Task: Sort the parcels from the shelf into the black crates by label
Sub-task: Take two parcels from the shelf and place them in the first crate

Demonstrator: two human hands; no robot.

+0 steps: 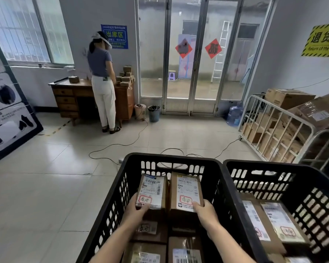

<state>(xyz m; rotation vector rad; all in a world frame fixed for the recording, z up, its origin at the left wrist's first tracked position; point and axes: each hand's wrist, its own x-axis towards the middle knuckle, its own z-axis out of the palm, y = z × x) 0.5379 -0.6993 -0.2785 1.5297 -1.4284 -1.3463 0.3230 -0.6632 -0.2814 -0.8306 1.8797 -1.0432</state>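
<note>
Down in the left crate [171, 157], head view: two parcels sit side by side, labels up, each with a red-outlined handwritten sticker near the close end. Left grip [136, 209] holds the left parcel [152, 188] by its near edge, thumb on top of the label, fingers curled under. Right grip [205, 211] holds the right parcel [186, 188] the same way at its near right corner. Both parcels are inside the crate walls, above more parcels [184, 249] lying lower in it. Can't tell if they're resting on those or held clear. Right crate [273, 164] is just beside the left one, with labelled parcels [277, 224] in it too. Further back, another person [101, 73] stands at a wooden counter [68, 95] with small boxes [126, 76] stacked on it. A metal cage cart [254, 118] of cardboard boxes is off to the right, and a cable [122, 145] trails over the tile floor.
</note>
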